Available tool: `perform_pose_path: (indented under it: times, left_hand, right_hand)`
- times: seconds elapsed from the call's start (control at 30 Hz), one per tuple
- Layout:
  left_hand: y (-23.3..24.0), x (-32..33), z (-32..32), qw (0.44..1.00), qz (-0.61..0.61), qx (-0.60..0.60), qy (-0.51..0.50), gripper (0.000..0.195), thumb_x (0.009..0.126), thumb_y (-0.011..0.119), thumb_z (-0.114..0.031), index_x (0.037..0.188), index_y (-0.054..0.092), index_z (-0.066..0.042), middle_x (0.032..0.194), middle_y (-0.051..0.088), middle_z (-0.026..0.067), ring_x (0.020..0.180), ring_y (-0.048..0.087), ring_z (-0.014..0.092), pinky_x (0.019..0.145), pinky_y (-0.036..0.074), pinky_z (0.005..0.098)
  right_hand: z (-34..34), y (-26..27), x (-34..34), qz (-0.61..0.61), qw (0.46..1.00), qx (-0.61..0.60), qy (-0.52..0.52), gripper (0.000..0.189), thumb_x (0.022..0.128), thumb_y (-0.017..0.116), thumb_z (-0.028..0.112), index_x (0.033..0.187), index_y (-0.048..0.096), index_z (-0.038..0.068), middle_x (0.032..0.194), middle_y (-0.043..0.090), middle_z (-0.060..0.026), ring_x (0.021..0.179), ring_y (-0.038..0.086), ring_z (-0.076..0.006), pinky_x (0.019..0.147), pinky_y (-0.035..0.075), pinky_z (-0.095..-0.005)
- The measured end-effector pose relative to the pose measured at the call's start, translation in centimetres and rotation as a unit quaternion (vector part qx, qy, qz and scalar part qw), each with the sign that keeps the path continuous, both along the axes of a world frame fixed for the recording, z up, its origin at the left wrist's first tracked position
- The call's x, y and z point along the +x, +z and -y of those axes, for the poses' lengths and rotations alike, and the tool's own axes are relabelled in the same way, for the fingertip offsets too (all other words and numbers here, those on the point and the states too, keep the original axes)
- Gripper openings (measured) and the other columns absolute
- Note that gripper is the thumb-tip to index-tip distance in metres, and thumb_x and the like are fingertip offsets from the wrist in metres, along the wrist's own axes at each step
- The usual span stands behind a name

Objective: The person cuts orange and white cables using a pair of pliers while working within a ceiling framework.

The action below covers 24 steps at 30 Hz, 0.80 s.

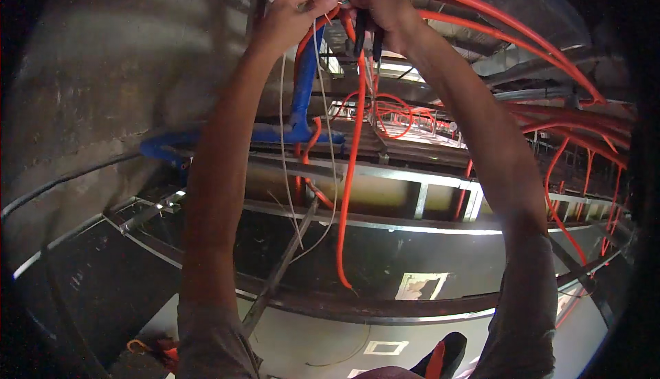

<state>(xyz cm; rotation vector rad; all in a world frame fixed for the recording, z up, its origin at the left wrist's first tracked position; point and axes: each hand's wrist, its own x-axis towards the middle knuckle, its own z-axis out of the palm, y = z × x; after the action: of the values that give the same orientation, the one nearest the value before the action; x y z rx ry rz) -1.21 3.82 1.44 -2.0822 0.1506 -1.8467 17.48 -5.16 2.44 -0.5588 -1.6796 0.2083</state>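
Both arms reach up to the top of the view. My left hand [296,15] pinches the end of a thin wire between thumb and fingers. A white cable [322,85] hangs in a long loop below it. Close by on the right, my right hand [392,15] is closed around a hand tool with black handles [361,33], probably pliers; its jaws are hidden. Orange flexible conduit [356,157] hangs down below the hands, with a wire tip at its lower end. The wire ends between my fingers are too small to tell apart.
A blue pipe [304,85] runs down behind my left hand. More orange conduits [495,10] arch to the right. To the left rises a concrete wall [103,70]. Metal ceiling framing [443,178] and dark panels [361,255] lie below, with a cut-out [423,286] in one.
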Motion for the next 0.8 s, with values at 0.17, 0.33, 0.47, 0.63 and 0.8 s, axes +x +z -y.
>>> perform_pose_path:
  times: [0.17,0.33,0.47,0.63,0.8]
  left_hand:
    - [-1.1,-0.1,0.7,0.997,-0.029,-0.058,-0.043,0.032,0.099,0.071,-0.035,0.108,0.076,-0.005,0.092,0.073,0.0046,0.089,0.065,0.012,0.082,0.051,0.0300]
    - [-0.8,0.9,2.5,0.997,0.024,-0.068,0.042,0.042,0.094,0.075,-0.044,0.104,0.077,-0.003,0.081,0.071,0.0074,0.077,0.064,0.013,0.071,0.051,0.0311]
    - [-0.7,1.4,3.0,0.997,0.014,-0.047,0.060,0.041,0.094,0.074,-0.042,0.104,0.076,-0.002,0.078,0.069,0.0076,0.075,0.063,0.013,0.069,0.049,0.0316]
    - [-0.1,0.7,1.8,0.995,-0.013,-0.078,0.061,0.038,0.099,0.066,-0.039,0.107,0.076,-0.004,0.081,0.070,0.0040,0.078,0.063,0.012,0.073,0.050,0.0326]
    - [0.3,0.7,2.6,0.979,-0.048,-0.175,0.094,0.034,0.102,0.062,-0.038,0.108,0.078,-0.009,0.087,0.073,0.0003,0.079,0.063,0.013,0.078,0.051,0.0312]
  right_hand:
    - [2.0,-1.0,1.1,0.066,0.990,0.012,-0.121,0.032,0.103,0.066,0.034,0.117,0.069,0.006,0.092,0.073,-0.0035,0.078,0.063,-0.0096,0.067,0.051,-0.0263]
    - [3.8,-2.1,6.2,0.147,0.981,0.010,-0.129,0.042,0.102,0.066,0.045,0.116,0.068,0.006,0.087,0.068,-0.0007,0.078,0.060,-0.0091,0.072,0.049,-0.0283]
    - [3.3,-2.9,6.9,0.135,0.966,0.087,-0.202,0.046,0.099,0.069,0.049,0.113,0.069,0.004,0.086,0.065,-0.0006,0.078,0.059,-0.0098,0.072,0.048,-0.0292]
    - [1.5,-0.5,1.9,0.091,0.960,0.138,-0.227,0.051,0.096,0.073,0.050,0.115,0.071,0.003,0.087,0.066,-0.0032,0.082,0.059,-0.0108,0.077,0.049,-0.0319]
    - [0.9,3.1,-1.3,0.119,0.919,0.106,-0.361,0.014,0.100,0.064,0.016,0.103,0.065,0.003,0.092,0.065,-0.0128,0.081,0.060,-0.0234,0.076,0.052,-0.0401]
